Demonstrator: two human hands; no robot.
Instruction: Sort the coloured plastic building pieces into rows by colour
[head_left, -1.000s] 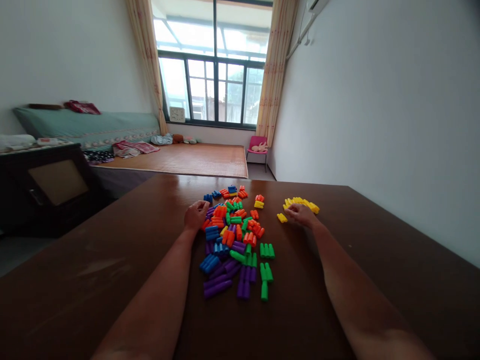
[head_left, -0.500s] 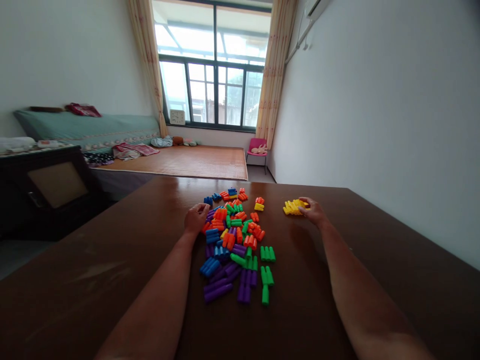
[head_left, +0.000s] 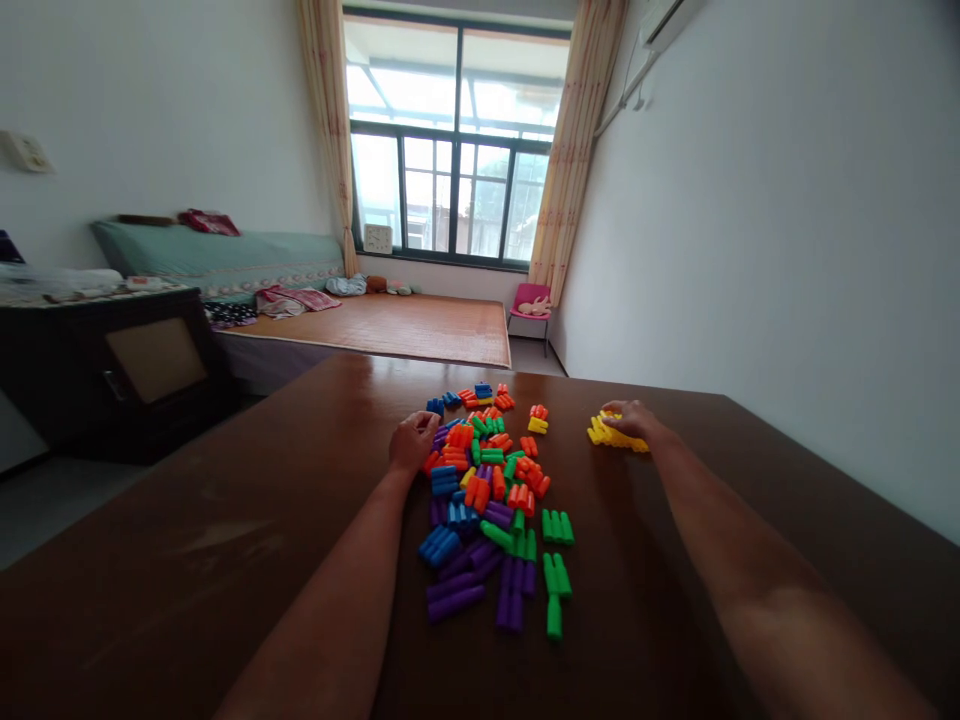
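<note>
Touching the yellow cluster [head_left: 600,434] on the right part of the surface [head_left: 300,520]: one right hand [head_left: 627,416], mine, fingers bent down over the tube-shaped pieces; whether it grips one I cannot tell. At the left edge of the mixed pile [head_left: 480,485]: my left hand [head_left: 413,441], fingers curled close together, fingertips beside blue and purple pieces; whether anything is pinched there is too small for me to tell. The mixed pile, between my two forearms and well apart from the yellow cluster: orange, green, blue and purple tube-shaped pieces, many joined side by side, some lying across others. On its near side: a pair of purple tubes [head_left: 456,602], lying slantwise. On its right side: a green block [head_left: 557,527], flat on the surface; nearer me, a green assembly [head_left: 556,585], a joined pair with a single tube at its near end. Toward the far side, right of the pile: an orange piece [head_left: 538,411] just beyond a small yellow piece [head_left: 538,426]. Beyond the surface: one bed [head_left: 427,325] with a tan mat; one pink chair [head_left: 522,296] bearing a soft toy [head_left: 535,308]; one window [head_left: 457,190] between patterned curtains [head_left: 328,110].
</note>
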